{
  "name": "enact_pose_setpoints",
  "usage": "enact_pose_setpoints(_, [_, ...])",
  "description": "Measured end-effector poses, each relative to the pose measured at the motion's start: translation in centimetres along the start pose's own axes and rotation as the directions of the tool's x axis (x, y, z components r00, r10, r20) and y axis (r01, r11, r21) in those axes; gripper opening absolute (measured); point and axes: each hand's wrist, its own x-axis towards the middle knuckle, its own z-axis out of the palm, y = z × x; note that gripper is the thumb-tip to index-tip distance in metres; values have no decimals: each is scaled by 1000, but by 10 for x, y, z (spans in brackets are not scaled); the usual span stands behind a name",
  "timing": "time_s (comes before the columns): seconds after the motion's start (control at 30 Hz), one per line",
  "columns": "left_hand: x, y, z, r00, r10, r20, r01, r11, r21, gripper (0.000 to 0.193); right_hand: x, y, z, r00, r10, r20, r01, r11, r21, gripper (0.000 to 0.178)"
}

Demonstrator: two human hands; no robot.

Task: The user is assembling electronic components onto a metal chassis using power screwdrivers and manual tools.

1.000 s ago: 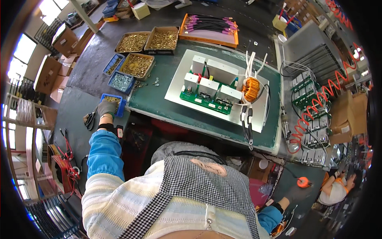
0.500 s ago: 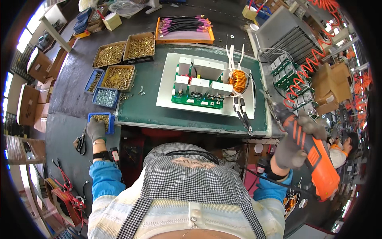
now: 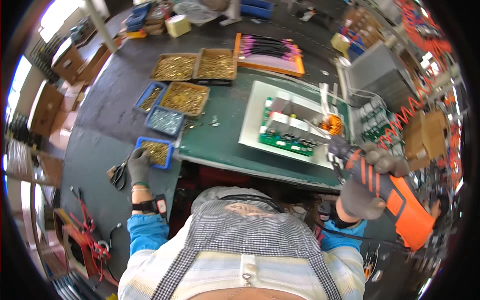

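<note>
My right hand point(image 3: 361, 198), in a grey glove, grips an orange and black corded power screwdriver point(image 3: 410, 212). Its dark nose points up and left, overlapping the right end of a white panel point(image 3: 252, 125) in the picture. On that panel sit a green circuit board point(image 3: 285, 145) with pale heat sinks and a copper-wound ring coil point(image 3: 332, 124). My left hand point(image 3: 138, 167), also gloved, is closed at the left edge of a small blue bin point(image 3: 159, 154) of brass-coloured screws. Its fingertips are bunched, and whatever they pinch is hidden.
Scissors point(image 3: 119, 175) lie left of my left hand. Beyond the bin stand a blue tray of silver hardware point(image 3: 166, 121) and several boxes of brass parts point(image 3: 215, 65). An orange tray point(image 3: 299, 66) holds black cables. A red coiled hose point(image 3: 407, 112) hangs at right.
The view has swung left, so the bench appears shifted right and tilted. My left hand stays by the blue bin's edge. The screwdriver's nose now overlaps the panel's right end.
</note>
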Motion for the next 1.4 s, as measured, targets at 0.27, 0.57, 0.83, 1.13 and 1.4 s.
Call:
enact_pose_setpoints(0.27, [15,-5,-1,826,446,343,-260,843,-471,11,-8,2,18,953,29,-300,-70,990,-126,62])
enact_pose_setpoints(0.57, [7,-4,-10,720,93,688,677,127,-725,20,2,19,43,885,324,-334,-258,939,226,59])
enact_pose_setpoints(0.83, [-18,47,34,748,-35,663,608,439,-662,23,2,31,43,881,393,-263,-291,889,354,61])
enact_pose_setpoints(1.13, [-64,119,157,240,149,959,431,869,-243,45,10,19,61,913,339,-226,-247,902,355,74])
enact_pose_setpoints(1.4, [-101,145,222,55,213,976,243,945,-220,51,-6,11,22,918,296,-264,-179,904,389,69])
